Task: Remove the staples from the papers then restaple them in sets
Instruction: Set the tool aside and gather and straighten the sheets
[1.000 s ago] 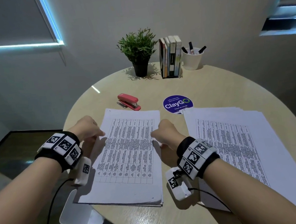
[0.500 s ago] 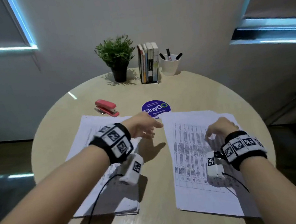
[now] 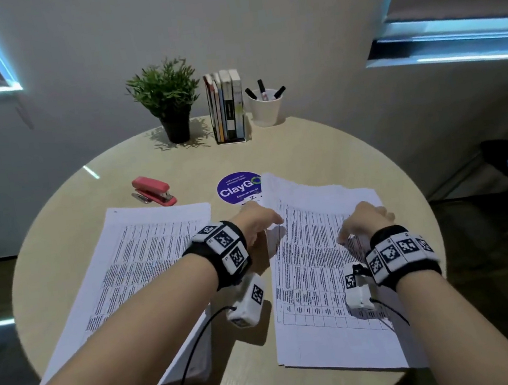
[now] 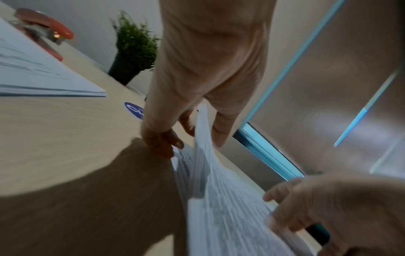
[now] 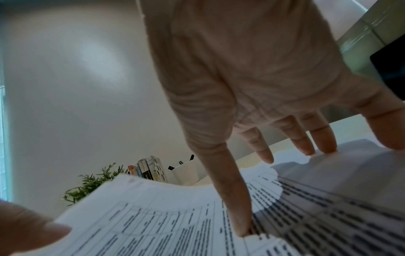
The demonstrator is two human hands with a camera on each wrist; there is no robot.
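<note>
Papers: the left pile (image 3: 134, 272) lies flat, untouched. The right pile (image 3: 323, 264) is light, limp and slippery; its upper left corner is pinched and lifted by the left hand (image 3: 258, 221). The right hand (image 3: 364, 221), fingers spread straight, presses it flat. A corner hold is judged best.

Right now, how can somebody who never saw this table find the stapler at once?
Look at the round wooden table. Past the left paper stack, short of the potted plant, lies the stapler. It is the only pink-red thing there.
</note>
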